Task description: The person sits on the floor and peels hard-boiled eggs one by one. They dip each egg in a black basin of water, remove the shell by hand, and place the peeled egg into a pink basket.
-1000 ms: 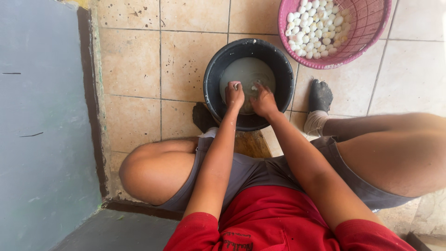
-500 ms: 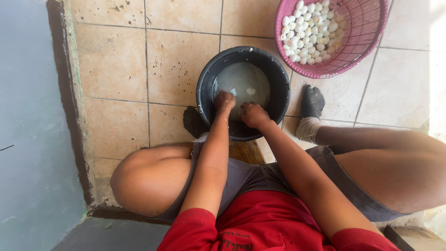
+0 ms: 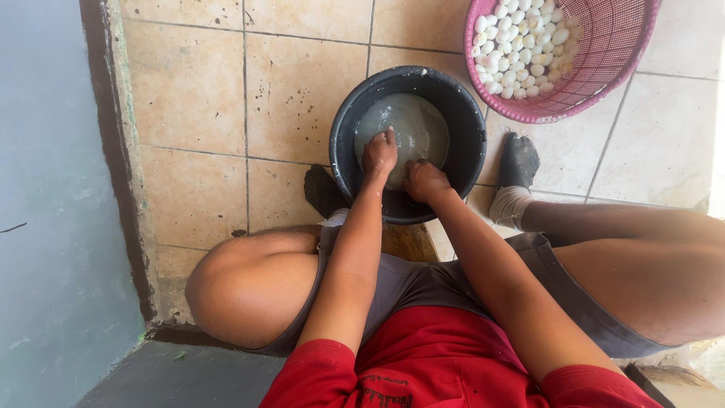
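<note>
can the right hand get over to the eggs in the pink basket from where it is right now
Probably yes. The right hand is down in the black basin of cloudy water, and the pink basket of white eggs sits just beyond the basin's rim on that side, open-topped, with nothing between.

A single head-worn camera is looking almost straight down from just above the black basin (image 3: 408,143), which is sitting near the frame's centre. It is facing the tiled floor (image 3: 192,91), catching a pink basket (image 3: 604,68) beyond the basin, upper right.
</note>
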